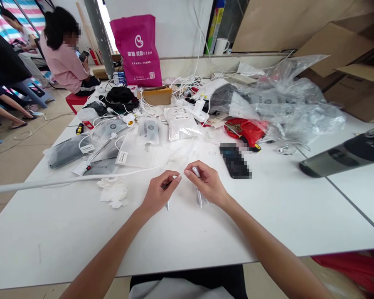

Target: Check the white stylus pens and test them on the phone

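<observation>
Short, thin silver sticks (199, 198) lie on the white table top (65, 232) right under the two hands, one below the left hand and two below the right. They look stiff, light and smooth, so they may roll or slip. The best place to take one is near its middle, with finger and thumb. The left hand (160, 193) is closed in a soft pinch on a thin dark piece (167, 185), but the fingers hide most of it, and it is too small to tell what it is. The right hand (207, 182) pinches a short silver tube (195, 172) near its fingertips — a light hold, not a tight fist. The two hands are close, their fingertips almost touching. A long white cable (90, 177) runs just above them, and a crumpled white tissue (114, 192) lies off to the left.
</observation>
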`<state>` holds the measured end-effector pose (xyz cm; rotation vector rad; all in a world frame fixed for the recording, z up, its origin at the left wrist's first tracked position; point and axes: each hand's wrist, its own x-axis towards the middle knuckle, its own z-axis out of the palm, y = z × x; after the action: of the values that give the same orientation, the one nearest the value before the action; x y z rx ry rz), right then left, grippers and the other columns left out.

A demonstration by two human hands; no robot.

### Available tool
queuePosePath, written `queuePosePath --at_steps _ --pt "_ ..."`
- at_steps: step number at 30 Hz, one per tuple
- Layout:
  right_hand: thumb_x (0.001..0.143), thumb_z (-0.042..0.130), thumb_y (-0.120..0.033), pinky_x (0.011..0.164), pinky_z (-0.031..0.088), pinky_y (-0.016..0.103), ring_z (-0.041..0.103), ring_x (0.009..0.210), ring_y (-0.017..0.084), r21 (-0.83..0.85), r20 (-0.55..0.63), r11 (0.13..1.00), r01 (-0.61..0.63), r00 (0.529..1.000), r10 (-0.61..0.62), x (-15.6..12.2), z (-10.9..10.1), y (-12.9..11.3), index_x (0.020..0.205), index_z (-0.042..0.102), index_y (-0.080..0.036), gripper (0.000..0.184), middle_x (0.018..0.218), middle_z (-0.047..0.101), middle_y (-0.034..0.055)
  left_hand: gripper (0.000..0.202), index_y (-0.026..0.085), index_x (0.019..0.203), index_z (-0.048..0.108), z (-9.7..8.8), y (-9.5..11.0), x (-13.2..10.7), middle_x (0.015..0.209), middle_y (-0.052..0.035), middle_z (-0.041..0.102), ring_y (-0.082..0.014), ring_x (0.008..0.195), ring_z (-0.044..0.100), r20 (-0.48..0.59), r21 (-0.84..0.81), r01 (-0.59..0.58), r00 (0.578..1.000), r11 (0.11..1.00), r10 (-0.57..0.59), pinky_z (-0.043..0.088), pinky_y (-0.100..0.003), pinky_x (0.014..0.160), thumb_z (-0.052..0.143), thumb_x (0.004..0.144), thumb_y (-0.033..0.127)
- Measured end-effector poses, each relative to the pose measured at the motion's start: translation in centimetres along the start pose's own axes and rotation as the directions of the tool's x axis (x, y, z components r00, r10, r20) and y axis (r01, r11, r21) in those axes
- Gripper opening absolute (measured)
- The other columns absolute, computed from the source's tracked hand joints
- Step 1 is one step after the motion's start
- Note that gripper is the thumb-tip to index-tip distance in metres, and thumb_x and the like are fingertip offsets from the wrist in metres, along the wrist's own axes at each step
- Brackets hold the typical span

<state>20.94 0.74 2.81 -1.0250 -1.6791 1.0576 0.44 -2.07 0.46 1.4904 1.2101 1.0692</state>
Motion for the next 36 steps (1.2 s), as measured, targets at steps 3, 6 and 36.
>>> queuePosePath --at_steps 3,6,36 --pt "0.102 0.069 -0.054 0.058 0.036 0.028 0.044 0.064 0.012 -0.014 -0.006 1.000 0.008 1.000 -0.008 0.0 -0.2 0.0 0.098 0.070 -0.022 0.033 0.075 0.056 -0.0019 0.032 0.020 0.107 0.074 0.0 0.1 0.0 0.071 0.0040 0.046 -0.0102 0.063 0.040 0.007 0.005 -0.003 1.000 1.000 0.003 0.033 -0.025 0.059 0.068 0.103 0.052" --pt "0.103 0.066 -0.055 0.058 0.035 0.028 0.043 0.065 0.012 -0.011 -0.063 1.000 0.016 0.998 -0.017 0.0 -0.4 0.2 0.098 0.068 -0.022 0.033 0.076 0.056 -0.0014 0.033 0.020 0.106 0.075 0.0 0.3 0.0 0.072 0.0037 0.047 -0.0101 0.063 0.040 0.003 0.015 -0.008 1.000 1.000 0.008 0.033 -0.025 0.059 0.068 0.103 0.052" --pt "0.105 0.070 -0.038 0.101 0.061 0.047 0.075 0.095 0.020 0.502 -0.143 0.849 0.164 0.984 -0.106 0.4 0.2 -0.2 0.106 0.060 -0.029 0.014 0.098 0.078 0.0014 0.029 0.023 0.103 0.074 0.5 0.2 -0.3 0.069 0.0046 0.047 -0.0105 0.062 0.039 0.056 0.106 0.009 0.998 0.994 -0.015 0.033 -0.025 0.061 0.065 0.105 0.050"
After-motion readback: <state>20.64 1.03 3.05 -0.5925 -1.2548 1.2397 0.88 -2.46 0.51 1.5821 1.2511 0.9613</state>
